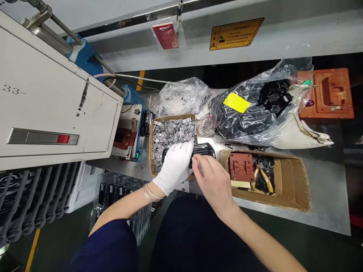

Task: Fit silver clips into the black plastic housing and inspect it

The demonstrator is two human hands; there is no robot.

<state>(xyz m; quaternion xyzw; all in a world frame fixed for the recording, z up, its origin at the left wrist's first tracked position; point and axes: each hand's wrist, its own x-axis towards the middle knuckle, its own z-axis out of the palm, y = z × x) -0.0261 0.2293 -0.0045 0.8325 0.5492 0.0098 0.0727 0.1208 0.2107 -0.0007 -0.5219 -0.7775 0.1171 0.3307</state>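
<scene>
Head | gloved left hand (176,163), bare right hand (214,180) pinching glossy black oblong part (204,149) | angular grey pieces (170,133)

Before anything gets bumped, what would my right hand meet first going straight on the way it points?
Likely the glossy black part held in the gloved left hand; the right hand looks right at its edge, though depth leaves actual contact unclear.
</scene>
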